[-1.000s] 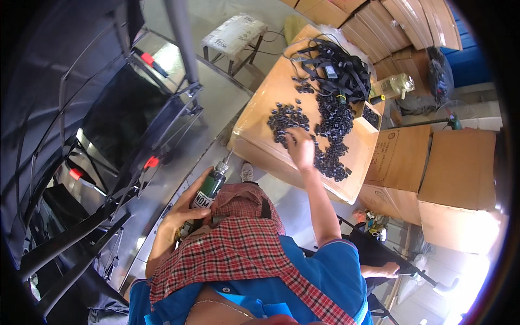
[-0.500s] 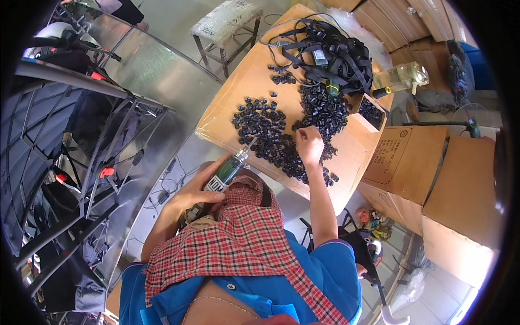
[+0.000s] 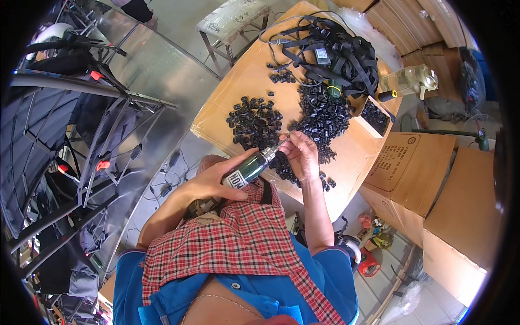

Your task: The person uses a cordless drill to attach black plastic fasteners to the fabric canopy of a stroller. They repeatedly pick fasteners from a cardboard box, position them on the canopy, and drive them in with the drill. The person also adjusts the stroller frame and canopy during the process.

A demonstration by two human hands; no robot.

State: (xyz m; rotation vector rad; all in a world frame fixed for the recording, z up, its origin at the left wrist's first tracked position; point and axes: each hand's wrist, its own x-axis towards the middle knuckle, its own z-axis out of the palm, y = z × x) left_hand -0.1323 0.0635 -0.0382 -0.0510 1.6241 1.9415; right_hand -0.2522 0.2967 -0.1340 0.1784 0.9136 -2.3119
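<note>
My left hand [image 3: 219, 181] is wrapped round a dark green electric screwdriver [image 3: 250, 168] with a silver nose, held over the table's near edge. Its tip points away to the right and meets the fingers of my right hand [image 3: 301, 154]. Those fingers are pinched together at the tip; whatever is between them is too small to make out. Just beyond lie many small black plastic parts in a loose group [image 3: 254, 120] on the left and a dense heap [image 3: 324, 111] on the right.
On the table [image 3: 222, 103] sit a tangle of black straps [image 3: 346, 59], a small open box of black pieces [image 3: 374, 116] and a clear bottle [image 3: 406, 79]. Large cartons [image 3: 411, 162] stand at right. Folded black metal frames [image 3: 65, 135] crowd the left. A stool [image 3: 230, 21] stands beyond.
My right hand has come back from the heap toward the screwdriver, its fingers now at the tip. The screwdriver has moved forward and right, tilting flatter.
</note>
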